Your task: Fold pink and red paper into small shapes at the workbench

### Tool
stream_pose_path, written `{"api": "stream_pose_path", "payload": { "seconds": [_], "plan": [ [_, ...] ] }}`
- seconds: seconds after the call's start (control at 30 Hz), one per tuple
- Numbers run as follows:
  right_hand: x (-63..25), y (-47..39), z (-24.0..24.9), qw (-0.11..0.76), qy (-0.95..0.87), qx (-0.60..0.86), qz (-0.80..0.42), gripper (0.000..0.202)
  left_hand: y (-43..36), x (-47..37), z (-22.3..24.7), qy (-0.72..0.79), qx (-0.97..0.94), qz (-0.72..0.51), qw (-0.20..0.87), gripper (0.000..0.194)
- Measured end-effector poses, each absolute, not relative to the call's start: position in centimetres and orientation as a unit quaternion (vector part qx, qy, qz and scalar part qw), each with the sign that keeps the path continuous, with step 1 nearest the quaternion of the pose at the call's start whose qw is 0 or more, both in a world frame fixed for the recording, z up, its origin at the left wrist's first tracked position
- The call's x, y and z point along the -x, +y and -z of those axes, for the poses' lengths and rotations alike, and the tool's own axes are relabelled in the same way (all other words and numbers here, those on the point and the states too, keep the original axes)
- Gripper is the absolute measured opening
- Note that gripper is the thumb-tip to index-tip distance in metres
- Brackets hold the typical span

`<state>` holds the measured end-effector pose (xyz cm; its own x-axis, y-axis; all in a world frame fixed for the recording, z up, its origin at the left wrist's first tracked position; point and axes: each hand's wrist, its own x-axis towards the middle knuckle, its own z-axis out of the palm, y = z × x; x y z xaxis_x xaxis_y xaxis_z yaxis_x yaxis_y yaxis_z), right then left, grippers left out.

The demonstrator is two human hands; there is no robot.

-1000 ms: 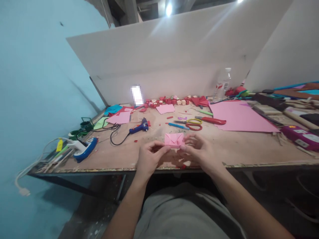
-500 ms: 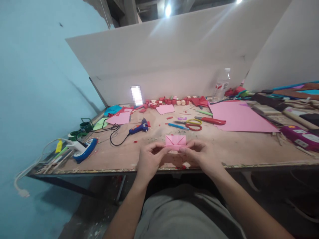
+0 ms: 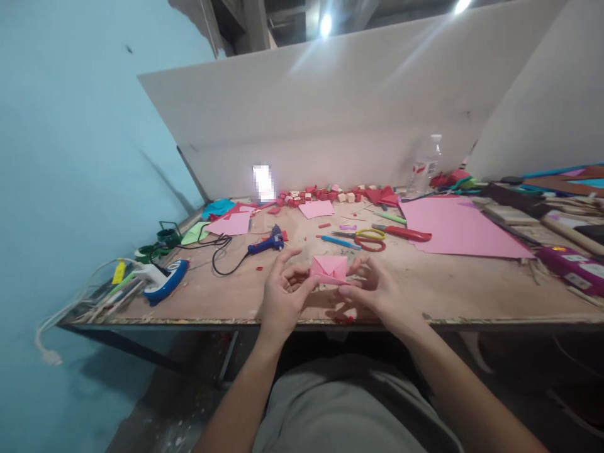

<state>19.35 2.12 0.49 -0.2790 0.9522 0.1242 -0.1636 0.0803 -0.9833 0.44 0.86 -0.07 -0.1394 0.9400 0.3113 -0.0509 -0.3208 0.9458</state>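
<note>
A small piece of folded pink paper [image 3: 329,269], creased like an envelope, is held up over the front of the table. My left hand [image 3: 287,290] pinches its left edge between thumb and fingers, with the index finger lifted off. At the lower right corner, my right hand [image 3: 377,290] has its thumb and fingers closed on the paper. Beyond the paper lie scissors [image 3: 370,239] with yellow and red handles and a blue pen [image 3: 340,241]. A blue glue gun [image 3: 268,241] rests to the left of them.
A red-handled knife [image 3: 408,233] and a large pink sheet [image 3: 465,228] lie to the right. Small red and wooden blocks [image 3: 302,198] line the back near a plastic bottle [image 3: 427,165]. A power strip [image 3: 166,283] with cables sits at the left edge.
The pink paper has tilted and turned slightly between my hands, and its lower strip now angles outward. My left index finger has lifted away. The view has shifted a little.
</note>
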Motion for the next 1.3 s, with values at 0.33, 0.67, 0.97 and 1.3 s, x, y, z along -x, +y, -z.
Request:
{"api": "stream_pose_path", "payload": {
  "seconds": [0.33, 0.67, 0.97, 1.3],
  "plan": [
    [-19.6, 1.7, -1.0, 0.405, -0.647, 0.395, -0.511, 0.022, -0.1, -0.7, 0.2, 0.419, -0.573, -0.573, 0.410, 0.048],
    [-19.7, 1.0, -1.7, 0.422, -0.662, 0.403, -0.470, 0.014, 0.1, -0.1, 0.0, 0.399, -0.608, -0.545, 0.417, 0.013],
    [-19.5, 0.9, -1.5, 0.416, -0.686, 0.393, -0.450, 0.013, 0.1, 0.0, -0.2, 0.392, -0.625, -0.550, 0.391, 0.005],
    [-19.9, 0.9, -1.1, 0.395, -0.730, 0.367, -0.419, 0.016, 0.0, 0.0, -0.2, 0.392, -0.645, -0.523, 0.396, 0.003]
  ]
}}
